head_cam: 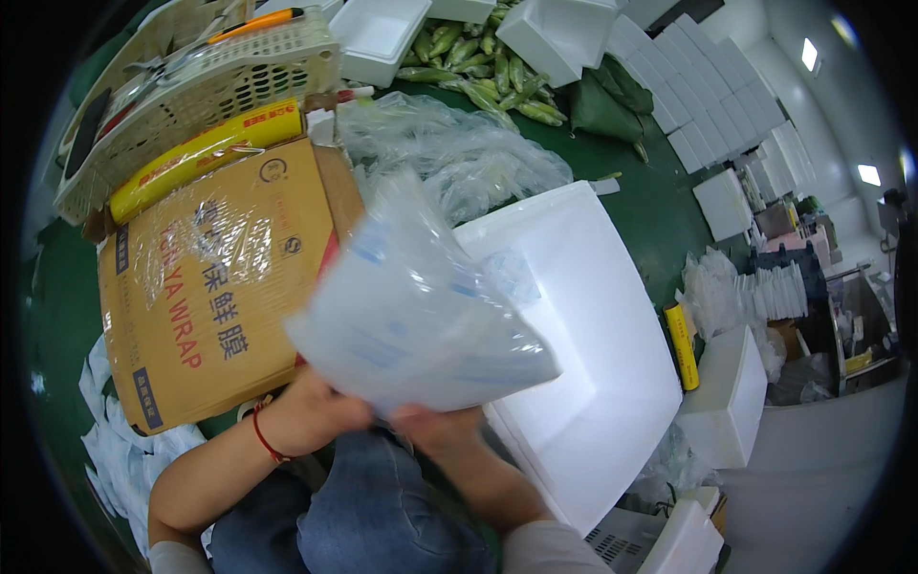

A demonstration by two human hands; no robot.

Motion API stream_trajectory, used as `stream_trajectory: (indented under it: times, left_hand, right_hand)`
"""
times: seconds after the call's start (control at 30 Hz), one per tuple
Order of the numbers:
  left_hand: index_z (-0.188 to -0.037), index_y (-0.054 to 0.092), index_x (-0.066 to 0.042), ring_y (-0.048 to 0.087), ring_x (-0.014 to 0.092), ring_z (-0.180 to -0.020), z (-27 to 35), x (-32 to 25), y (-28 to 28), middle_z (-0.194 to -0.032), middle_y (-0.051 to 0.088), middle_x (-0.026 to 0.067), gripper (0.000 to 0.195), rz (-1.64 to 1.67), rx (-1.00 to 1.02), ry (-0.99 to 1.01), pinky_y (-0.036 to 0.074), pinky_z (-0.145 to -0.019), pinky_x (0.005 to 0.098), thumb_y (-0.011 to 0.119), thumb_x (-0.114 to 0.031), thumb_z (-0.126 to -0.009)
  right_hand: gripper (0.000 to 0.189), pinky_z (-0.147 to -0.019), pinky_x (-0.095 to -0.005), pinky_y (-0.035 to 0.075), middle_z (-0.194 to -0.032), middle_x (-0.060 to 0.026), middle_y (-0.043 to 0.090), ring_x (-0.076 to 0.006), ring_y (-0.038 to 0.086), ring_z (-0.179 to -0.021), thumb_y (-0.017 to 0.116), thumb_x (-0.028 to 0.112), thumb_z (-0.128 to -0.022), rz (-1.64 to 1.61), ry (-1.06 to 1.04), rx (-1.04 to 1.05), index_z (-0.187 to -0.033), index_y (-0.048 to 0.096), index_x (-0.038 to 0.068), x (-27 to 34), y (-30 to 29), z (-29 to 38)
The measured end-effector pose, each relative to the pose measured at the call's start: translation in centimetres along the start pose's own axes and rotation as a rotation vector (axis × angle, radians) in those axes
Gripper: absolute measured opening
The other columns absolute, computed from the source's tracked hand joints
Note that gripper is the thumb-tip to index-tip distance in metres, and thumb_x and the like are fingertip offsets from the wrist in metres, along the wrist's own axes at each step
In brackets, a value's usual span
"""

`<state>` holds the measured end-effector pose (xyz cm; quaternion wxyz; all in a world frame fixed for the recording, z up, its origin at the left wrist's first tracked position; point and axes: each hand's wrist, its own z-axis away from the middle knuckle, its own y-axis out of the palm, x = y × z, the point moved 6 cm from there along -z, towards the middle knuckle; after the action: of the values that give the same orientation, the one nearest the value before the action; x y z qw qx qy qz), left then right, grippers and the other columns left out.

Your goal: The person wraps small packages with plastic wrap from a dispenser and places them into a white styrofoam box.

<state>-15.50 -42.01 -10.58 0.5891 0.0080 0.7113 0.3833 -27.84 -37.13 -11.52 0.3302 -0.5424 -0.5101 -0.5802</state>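
My left hand (315, 412) and my right hand (448, 434) both grip the lower edge of a whitish plastic pouch with blue print (423, 316), probably an ice pack. It is raised over the gap between a cardboard carton (165, 287) and a white foam box (617, 409). Motion blurs the pouch and my fingers. The foam box lies open to my right, and a flat blue-printed packet (510, 276) rests inside near its far end. The pouch hides part of the box and the carton's right edge.
A yellow film roll (208, 161) and a plastic basket of tools (237, 79) stand on the carton's far side. Beyond lie crumpled clear plastic (459, 147) and corn cobs (502, 68). Pale packets (136, 438) lie on the floor at left. Foam boxes (688, 79) are stacked far right.
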Motion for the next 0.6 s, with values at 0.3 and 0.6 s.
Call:
stream_trajectory:
  times: [0.3,0.6]
  left_hand:
    - [-0.122,0.056,0.0,0.06,0.015,-0.099,2.5,1.0,-6.3,-0.11,0.059,0.0097,0.033,-0.501,-0.273,-0.22,0.048,-0.086,0.0292,0.06,-0.01,-0.091]
    - [-0.122,0.055,0.001,0.062,0.016,-0.092,0.8,0.6,-7.2,-0.107,0.062,0.0109,0.033,-0.548,-0.201,-0.363,0.05,-0.081,0.0279,0.06,-0.009,-0.091]
  right_hand:
    - [0.064,-0.096,-0.0378,0.042,-0.119,-0.0163,0.057,-0.0304,0.053,-0.111,0.078,0.017,-0.072,1.231,-0.045,-0.316,-0.127,0.05,-0.001,-0.8,-32.4,-10.2]
    - [0.067,-0.087,-0.0443,0.048,-0.117,-0.0178,0.059,-0.036,0.055,-0.109,0.076,0.029,-0.071,1.869,0.271,-0.134,-0.126,0.05,0.002,-15.3,-37.3,-20.1]
